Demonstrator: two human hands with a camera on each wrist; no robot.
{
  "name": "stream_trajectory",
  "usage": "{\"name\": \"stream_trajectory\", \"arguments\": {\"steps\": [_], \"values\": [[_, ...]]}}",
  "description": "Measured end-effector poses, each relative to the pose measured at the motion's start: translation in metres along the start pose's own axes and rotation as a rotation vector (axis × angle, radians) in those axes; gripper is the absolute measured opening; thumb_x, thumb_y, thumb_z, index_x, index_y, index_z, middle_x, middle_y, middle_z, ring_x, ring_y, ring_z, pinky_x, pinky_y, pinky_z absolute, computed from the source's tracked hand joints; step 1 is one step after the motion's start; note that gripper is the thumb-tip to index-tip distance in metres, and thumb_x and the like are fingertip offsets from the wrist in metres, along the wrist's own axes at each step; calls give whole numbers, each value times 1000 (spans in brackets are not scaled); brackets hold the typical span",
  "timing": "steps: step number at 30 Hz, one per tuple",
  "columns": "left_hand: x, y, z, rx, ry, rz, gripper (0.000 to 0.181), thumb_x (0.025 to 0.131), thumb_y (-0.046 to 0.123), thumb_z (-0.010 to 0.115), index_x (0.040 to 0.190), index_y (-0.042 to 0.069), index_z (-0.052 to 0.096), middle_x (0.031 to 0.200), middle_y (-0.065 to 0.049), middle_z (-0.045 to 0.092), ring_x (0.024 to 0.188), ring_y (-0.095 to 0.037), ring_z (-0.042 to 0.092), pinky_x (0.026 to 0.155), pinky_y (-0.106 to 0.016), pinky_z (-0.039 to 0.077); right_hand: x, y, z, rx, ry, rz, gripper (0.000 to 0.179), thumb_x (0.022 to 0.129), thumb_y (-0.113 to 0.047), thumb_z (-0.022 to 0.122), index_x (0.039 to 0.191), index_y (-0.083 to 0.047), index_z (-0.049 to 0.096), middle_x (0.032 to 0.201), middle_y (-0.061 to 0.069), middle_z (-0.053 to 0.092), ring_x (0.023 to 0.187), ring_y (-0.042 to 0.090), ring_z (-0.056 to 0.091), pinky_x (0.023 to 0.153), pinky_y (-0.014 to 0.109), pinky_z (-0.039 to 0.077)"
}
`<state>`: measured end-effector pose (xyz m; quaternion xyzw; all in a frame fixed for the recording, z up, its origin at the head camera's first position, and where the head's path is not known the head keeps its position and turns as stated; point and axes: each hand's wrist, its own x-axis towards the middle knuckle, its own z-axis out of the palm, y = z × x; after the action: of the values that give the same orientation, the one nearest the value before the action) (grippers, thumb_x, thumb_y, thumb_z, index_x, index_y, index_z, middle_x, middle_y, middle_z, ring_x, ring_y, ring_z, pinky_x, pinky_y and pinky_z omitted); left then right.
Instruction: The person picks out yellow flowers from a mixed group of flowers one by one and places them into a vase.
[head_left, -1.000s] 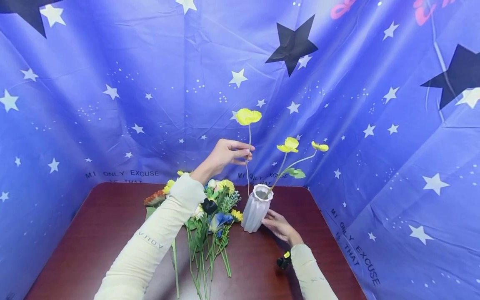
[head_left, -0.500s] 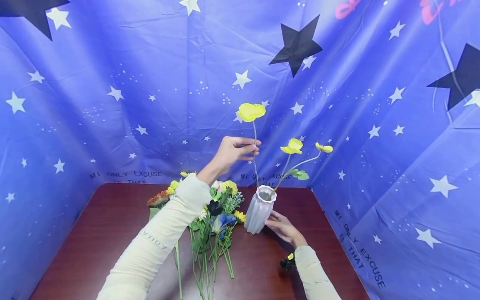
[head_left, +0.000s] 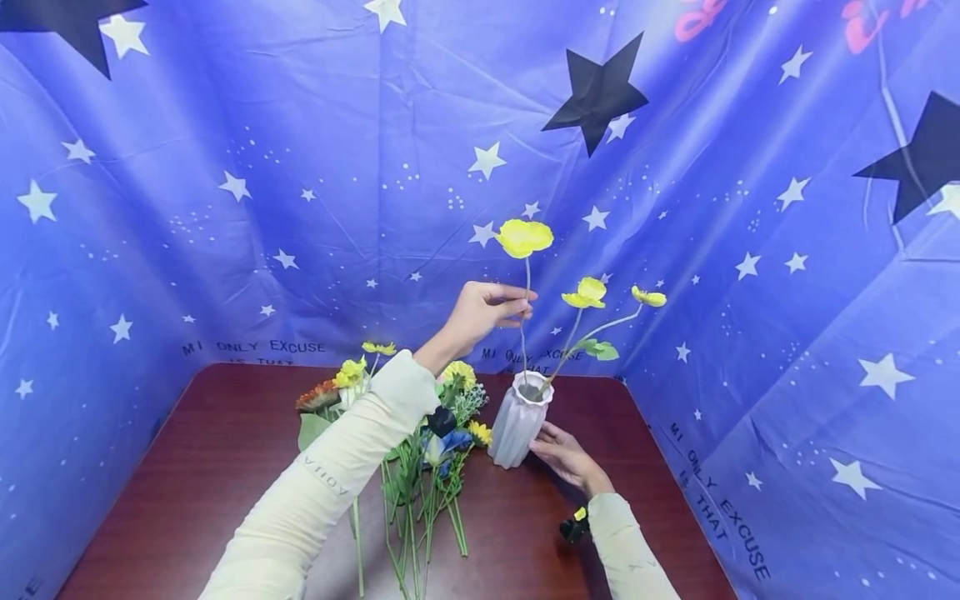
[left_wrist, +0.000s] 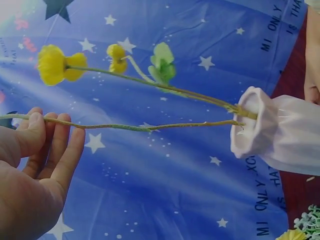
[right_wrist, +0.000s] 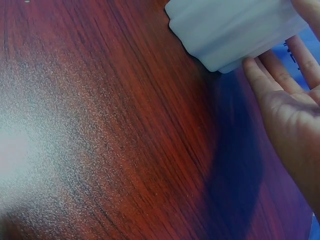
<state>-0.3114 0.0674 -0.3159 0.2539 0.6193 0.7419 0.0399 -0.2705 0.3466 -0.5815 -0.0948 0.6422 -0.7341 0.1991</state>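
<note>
The left hand (head_left: 486, 312) is up above the vase (head_left: 517, 425), thumb and fingers pinching the thin stem (left_wrist: 110, 126) of 1 yellow flower (head_left: 525, 239). That flower stands nearly upright, its bloom well above the fingers, and the foot of its stem is at the vase's mouth, just inside the rim as seen from the left wrist. 2 other flowers (head_left: 585, 293), yellow too, are in the vase and lean to the right, with a green leaf (head_left: 600, 348) below their blooms.

The right hand (head_left: 566, 457) holds the vase low on its right side, thumb and fingers against the wall. The 2 hands are well apart. The vase is pale, ridged and wavy at the rim, and it stands on the dark red table (head_left: 225, 433).

Just left of it lies a bunch (head_left: 448, 446), partly hidden by the left sleeve (head_left: 322, 483): yellow and blue blooms, 1 orange flower (head_left: 318, 396), green stems pointing toward the person. A blue curtain (head_left: 337, 125) with white and black stars hangs around the table.
</note>
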Motion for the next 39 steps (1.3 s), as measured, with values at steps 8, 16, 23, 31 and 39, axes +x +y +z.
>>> {"name": "stream_trajectory", "arguments": {"steps": [8,16,23,31,39], "values": [[-2,-8,2,68,-26,-46,23,97,2,66,118,-6,72,120,-24,72,101,-34,75,88,-42,64,0,2,0,-2,-3,17,72,102,8,48,156,15,1,158,34,26,123,3,55,108,19,48],[4,-10,3,87,-15,-104,23,96,4,69,117,-4,74,111,-24,75,89,-27,77,84,-39,66,3,0,1,-1,-9,6,76,100,7,51,156,15,0,159,36,24,123,3,55,108,19,48],[7,-7,5,113,-26,-127,23,97,5,67,118,-3,74,109,-24,75,98,-36,75,82,-34,66,4,-1,0,3,17,17,73,99,11,49,157,14,4,153,28,35,120,3,57,107,19,50],[10,-5,11,120,-49,-167,25,98,4,65,120,-7,71,109,-26,74,91,-26,75,89,-41,64,4,0,-1,-7,6,-1,75,100,8,50,155,17,1,154,31,34,121,3,57,108,19,49],[15,-12,18,100,-23,-188,21,97,1,65,116,-10,70,110,-29,72,104,-46,70,80,-32,66,2,2,-2,7,9,12,76,100,8,50,156,16,-1,157,37,26,122,4,56,108,19,49]]}}
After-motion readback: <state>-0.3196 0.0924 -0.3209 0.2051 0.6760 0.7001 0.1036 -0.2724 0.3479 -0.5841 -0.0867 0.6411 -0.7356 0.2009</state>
